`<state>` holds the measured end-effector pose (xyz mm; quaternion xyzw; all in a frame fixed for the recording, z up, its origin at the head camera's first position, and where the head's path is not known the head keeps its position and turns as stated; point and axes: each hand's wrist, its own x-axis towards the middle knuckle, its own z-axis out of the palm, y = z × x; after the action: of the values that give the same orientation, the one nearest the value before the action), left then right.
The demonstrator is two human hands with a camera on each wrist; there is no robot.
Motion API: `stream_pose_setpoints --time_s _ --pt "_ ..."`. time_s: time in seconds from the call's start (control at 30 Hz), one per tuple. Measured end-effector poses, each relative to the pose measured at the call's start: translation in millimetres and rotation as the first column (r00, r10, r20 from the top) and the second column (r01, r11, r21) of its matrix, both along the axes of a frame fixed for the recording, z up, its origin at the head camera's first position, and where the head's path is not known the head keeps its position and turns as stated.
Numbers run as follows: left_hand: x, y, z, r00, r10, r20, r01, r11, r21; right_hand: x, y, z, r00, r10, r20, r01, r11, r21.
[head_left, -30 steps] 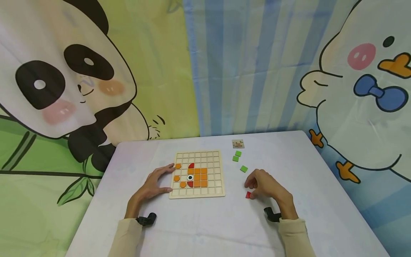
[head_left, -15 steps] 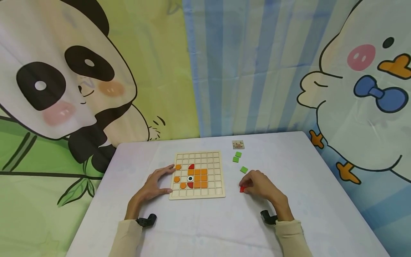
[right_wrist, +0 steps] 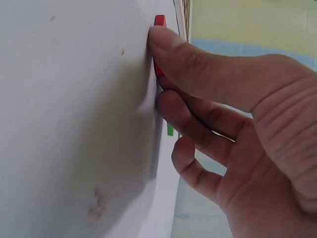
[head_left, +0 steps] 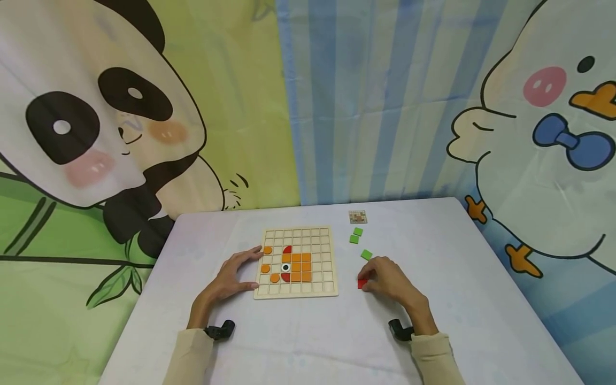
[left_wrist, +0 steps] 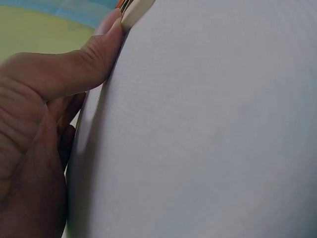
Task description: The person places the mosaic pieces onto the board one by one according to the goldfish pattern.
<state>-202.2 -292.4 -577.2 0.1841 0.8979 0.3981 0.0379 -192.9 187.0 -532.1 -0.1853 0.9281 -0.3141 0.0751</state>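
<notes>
My left hand (head_left: 228,279) rests at the left side of a wooden grid board (head_left: 322,291), fingers and thumb spread and touching its edge. In the left wrist view the thumb (left_wrist: 101,52) meets the board's rim (left_wrist: 136,14). On the board lie several orange square tiles (head_left: 301,267), orange round pieces (head_left: 266,269), red curved pieces (head_left: 286,277) and an eye piece (head_left: 286,267). To the right of the board, my right hand (head_left: 391,280) pinches a red tile (head_left: 362,284) low over the table. The right wrist view shows the red tile (right_wrist: 159,21) partly hidden behind the thumb.
Three green square tiles (head_left: 354,239) lie right of the board, beyond the right hand. A small patterned card (head_left: 357,216) sits near the back edge of the white table (head_left: 298,342). A printed curtain (head_left: 337,107) hangs behind.
My right hand has shifted left and slightly away from me, bringing the red tile nearer the board. During the last half second it has barely moved. The left hand stays at the board.
</notes>
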Motion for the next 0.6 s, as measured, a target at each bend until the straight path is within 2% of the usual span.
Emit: stream_pose_setpoints --time_s 0.2,0.37,0.6 --pt "1.1 1.1 0.4 1.000 0.007 0.011 -0.007 1.000 0.005 -4.9 -8 -0.1 0.996 0.085 -0.029 -0.085 0.996 -0.018" --pt "0.7 1.2 -0.2 0.999 0.016 0.027 -0.016 1.000 0.001 -9.5 -16 -3.3 0.986 0.134 -0.098 -0.136 0.991 -0.017" --pt "0.4 0.8 -0.6 1.000 0.022 0.020 -0.022 1.000 -0.009 -13.6 -29 -8.2 0.979 0.155 -0.135 -0.163 0.985 -0.050"
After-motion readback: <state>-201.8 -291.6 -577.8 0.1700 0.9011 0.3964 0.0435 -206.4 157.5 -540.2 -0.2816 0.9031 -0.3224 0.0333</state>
